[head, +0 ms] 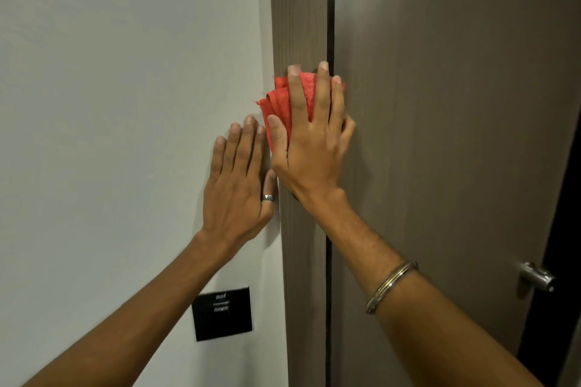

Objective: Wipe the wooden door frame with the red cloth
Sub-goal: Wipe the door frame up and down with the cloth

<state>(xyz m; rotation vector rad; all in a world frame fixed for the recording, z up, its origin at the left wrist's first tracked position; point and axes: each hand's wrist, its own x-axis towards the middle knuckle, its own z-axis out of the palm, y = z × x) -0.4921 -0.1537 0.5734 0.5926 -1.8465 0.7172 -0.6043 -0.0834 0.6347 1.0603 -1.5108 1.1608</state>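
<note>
The wooden door frame runs top to bottom as a brown-grey vertical strip in the middle of the view. My right hand lies flat on it with fingers spread, pressing the crumpled red cloth against the wood. The cloth sticks out to the left past the frame's edge and above my fingers. My left hand, wearing a ring, rests flat and open on the white wall just left of the frame, holding nothing.
The white wall fills the left side, with a black switch panel low down. Right of the frame is the brown door with a metal handle at its right edge. A dark gap separates frame and door.
</note>
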